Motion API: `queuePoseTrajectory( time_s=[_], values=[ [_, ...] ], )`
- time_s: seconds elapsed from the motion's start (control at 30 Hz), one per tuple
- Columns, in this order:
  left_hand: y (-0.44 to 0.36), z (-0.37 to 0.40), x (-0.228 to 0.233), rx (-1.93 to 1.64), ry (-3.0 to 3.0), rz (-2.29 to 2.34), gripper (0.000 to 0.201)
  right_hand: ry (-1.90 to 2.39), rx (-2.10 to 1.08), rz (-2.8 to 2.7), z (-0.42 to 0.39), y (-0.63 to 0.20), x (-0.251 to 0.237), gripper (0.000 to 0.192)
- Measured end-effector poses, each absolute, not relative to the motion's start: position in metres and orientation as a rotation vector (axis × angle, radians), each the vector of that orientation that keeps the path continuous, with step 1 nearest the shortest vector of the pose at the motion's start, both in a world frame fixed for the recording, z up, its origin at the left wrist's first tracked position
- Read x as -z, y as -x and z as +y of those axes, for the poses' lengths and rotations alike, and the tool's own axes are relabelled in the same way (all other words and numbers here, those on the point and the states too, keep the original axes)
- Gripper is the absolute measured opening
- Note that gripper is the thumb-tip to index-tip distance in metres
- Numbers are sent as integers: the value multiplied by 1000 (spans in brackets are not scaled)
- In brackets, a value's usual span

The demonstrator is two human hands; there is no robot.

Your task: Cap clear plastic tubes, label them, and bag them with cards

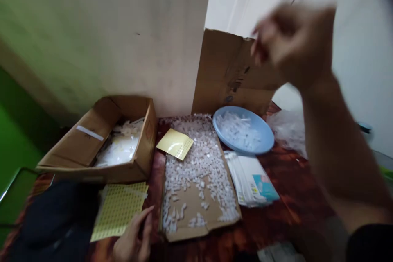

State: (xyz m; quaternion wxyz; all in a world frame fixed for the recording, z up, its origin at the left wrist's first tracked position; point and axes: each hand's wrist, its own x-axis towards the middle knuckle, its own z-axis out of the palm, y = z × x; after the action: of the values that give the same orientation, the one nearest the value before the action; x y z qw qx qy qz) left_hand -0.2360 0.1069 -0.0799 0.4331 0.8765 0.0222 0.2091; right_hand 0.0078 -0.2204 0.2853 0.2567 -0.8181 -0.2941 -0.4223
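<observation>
My left hand [133,238] is at the bottom, beside a yellow sheet of small round stickers [118,208]. Its visible fingers are stretched out and slightly apart, and I see nothing in them. High on the right, my right hand [296,43] is raised above the table, its fingers bent but blurred by motion; whether they hold anything I cannot tell. Many small white plastic pieces [196,168] are spread over a flat cardboard tray [192,204] in the middle. A second yellow sticker sheet [175,143] lies on the tray's far left part, partly over the pieces.
At left stands an open cardboard box [144,147] with white packets inside. A blue basin [267,137] of clear-white pieces sits behind a stack of printed cards [251,180]. Clear plastic bags [287,129] lie at right. Cardboard panels [230,69] stand behind the reddish table [291,188].
</observation>
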Motion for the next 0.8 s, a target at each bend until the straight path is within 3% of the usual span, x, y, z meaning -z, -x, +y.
queuePoseTrajectory(
  time_s=[0.07,0.17,0.33,0.43,0.53,0.67,0.8],
  values=[
    [247,88,79,-485,-2216,-64,23,2481,1109,-999,-245,63,-231,18],
    [239,47,84,-459,-2300,-213,28,2613,629,-792,-288,108,-161,29],
    [201,-15,110,-180,-2683,-294,65,2785,271,-191,-364,58,-87,36],
    [182,-36,121,-100,-2815,-314,80,2877,133,-66,-385,13,-49,23],
    [170,-44,124,-163,-2837,-297,72,2948,-162,-65,-384,-20,-11,12],
    [162,-44,124,-268,-2803,-271,56,3000,-531,-74,-372,-42,26,23],
    [163,-42,125,-294,-2749,-285,54,3018,-577,-81,-366,-47,31,23]
  ],
)
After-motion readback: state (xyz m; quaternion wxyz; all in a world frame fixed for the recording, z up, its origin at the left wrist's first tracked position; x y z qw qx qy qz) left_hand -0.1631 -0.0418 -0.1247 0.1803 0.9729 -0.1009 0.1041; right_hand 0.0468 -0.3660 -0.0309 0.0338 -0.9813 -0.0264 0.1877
